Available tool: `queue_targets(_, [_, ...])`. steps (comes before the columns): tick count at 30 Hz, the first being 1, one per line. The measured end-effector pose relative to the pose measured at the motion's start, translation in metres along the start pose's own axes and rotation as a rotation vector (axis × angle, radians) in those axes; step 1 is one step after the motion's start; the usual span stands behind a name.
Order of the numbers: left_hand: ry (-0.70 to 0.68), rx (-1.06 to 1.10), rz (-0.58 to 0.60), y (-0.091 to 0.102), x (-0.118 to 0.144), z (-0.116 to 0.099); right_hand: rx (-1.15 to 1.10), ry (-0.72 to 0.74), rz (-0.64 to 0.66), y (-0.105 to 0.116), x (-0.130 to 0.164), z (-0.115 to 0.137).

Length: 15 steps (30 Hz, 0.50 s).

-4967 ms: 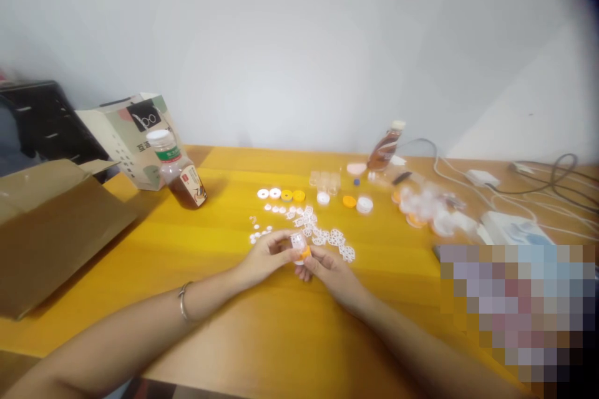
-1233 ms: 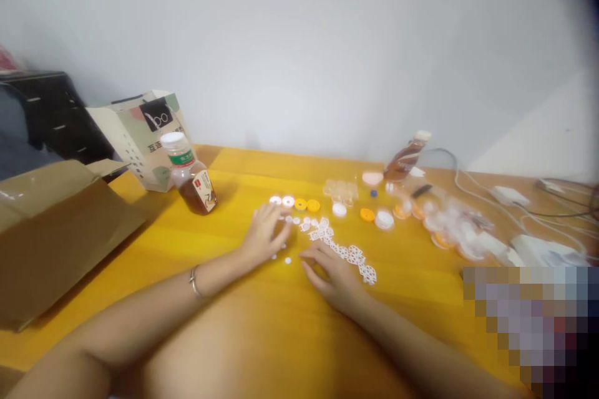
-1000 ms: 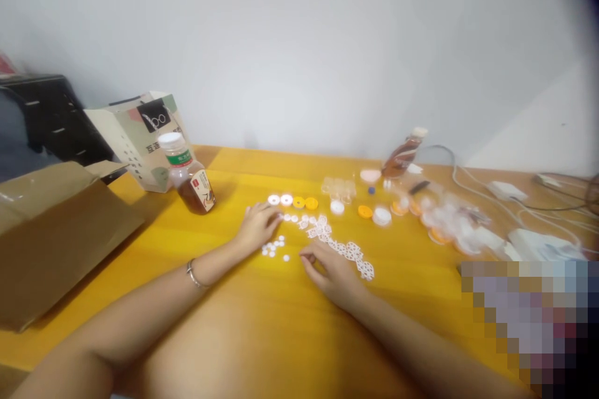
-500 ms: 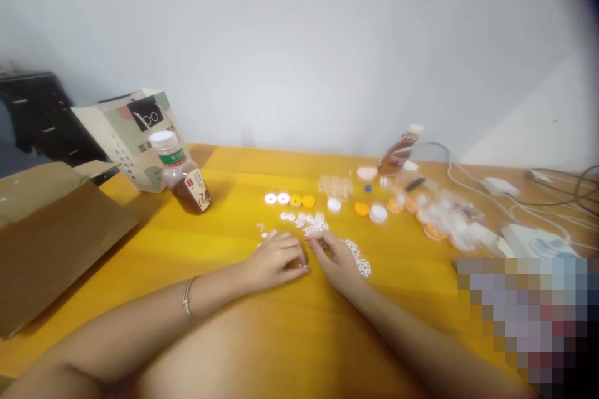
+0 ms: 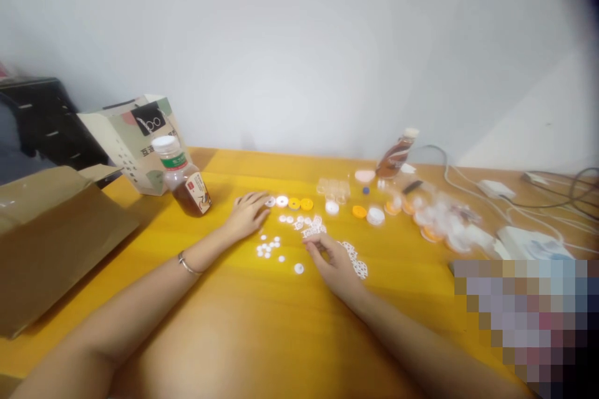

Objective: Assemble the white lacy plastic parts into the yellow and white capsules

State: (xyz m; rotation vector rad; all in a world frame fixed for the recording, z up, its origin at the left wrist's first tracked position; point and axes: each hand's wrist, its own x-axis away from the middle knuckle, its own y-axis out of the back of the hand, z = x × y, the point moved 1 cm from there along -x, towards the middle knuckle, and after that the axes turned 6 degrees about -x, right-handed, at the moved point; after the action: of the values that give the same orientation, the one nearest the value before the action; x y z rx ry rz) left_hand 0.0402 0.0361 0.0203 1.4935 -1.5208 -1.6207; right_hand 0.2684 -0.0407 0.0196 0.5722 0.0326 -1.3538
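Soft blur, dark right-edge vignette

A brown cardboard box [image 5: 51,243] sits at the left end of the yellow tabletop [image 5: 262,336], its flap open. Behind it a printed paper bag [image 5: 133,137] stands near the wall, and a bottle of dark tea [image 5: 183,177] with a white cap and green label stands just in front of the bag. Far across the tabletop, a second bottle [image 5: 395,153] of brown liquid leans tilted near the wall. White cables [image 5: 461,184] trail along the right side to a white adapter [image 5: 496,188], with a pale flat device [image 5: 531,243] nearer the front edge.
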Motion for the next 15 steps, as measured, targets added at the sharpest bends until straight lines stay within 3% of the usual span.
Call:
queue_targets(6, [-0.014,0.02,0.003,-0.007,-0.002,0.011,-0.017,-0.016,-0.013,0.0,0.0,0.001])
queue_targets(11, [0.019,0.044,-0.077,0.006,0.004,-0.003,-0.064,-0.036,-0.023,0.001,0.0,-0.003])
queue_targets(13, [-0.052,0.106,-0.103,0.016,0.009,-0.018,-0.092,-0.06,-0.054,0.002,-0.001,-0.005])
queue_targets(15, [-0.297,0.273,-0.053,0.027,0.016,-0.037,-0.139,-0.081,-0.089,0.003,-0.002,-0.007])
